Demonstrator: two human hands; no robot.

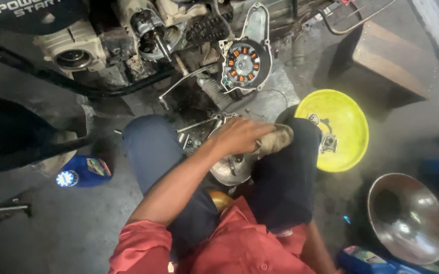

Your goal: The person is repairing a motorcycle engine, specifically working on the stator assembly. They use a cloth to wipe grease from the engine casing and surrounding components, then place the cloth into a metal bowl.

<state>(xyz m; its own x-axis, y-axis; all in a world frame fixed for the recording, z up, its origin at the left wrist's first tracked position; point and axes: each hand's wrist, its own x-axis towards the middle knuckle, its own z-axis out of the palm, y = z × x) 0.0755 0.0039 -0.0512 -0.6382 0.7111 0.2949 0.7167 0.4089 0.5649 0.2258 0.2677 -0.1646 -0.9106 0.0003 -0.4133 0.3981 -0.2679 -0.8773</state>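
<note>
My left hand (237, 134) reaches forward between my knees and grips a dirty brownish rag (276, 139). The rag rests against the top of a round grey metal engine cover (229, 170) that sits on the floor between my legs. Only my right forearm shows at the lower right; the hand itself is out of view. Just beyond the cover lie some metal tools (199, 124).
A stripped motorcycle engine (148, 35) fills the top, with a stator cover (245, 63) hanging open. A yellow bowl (351, 111) holding a small metal part (328, 143) sits at right, a steel bowl (407, 218) below it. A blue bottle (82, 172) lies at left, a wooden stool (392, 56) at top right.
</note>
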